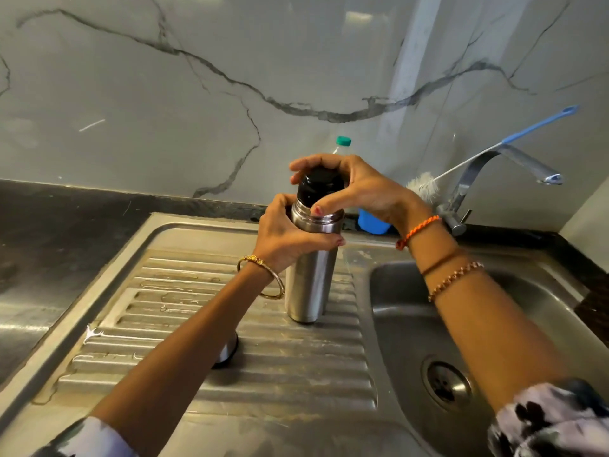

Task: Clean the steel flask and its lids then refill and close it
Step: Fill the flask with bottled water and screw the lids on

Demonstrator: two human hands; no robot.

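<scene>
At the frame's centre a smooth cylindrical steel flask [311, 285] stands upright on the ribbed metal draining board [296, 367]. The left hand [290, 237] wraps curled fingers round its neck; the right hand [356, 189] cups the glossy black domed lid [318, 188], fingers curved over it. Lower left, a round steel cap [229, 352] lies partly hidden under the forearm.

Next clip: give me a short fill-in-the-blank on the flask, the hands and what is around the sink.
1. The steel flask stands upright on the ribbed ____ beside the sink basin.
2. The right hand grips the flask's ____ inner lid.
3. The left hand holds the flask just below its ____.
4. The bottle brush leaning by the tap has a ____ handle.

Missing words: drainboard; black; neck; blue
</scene>
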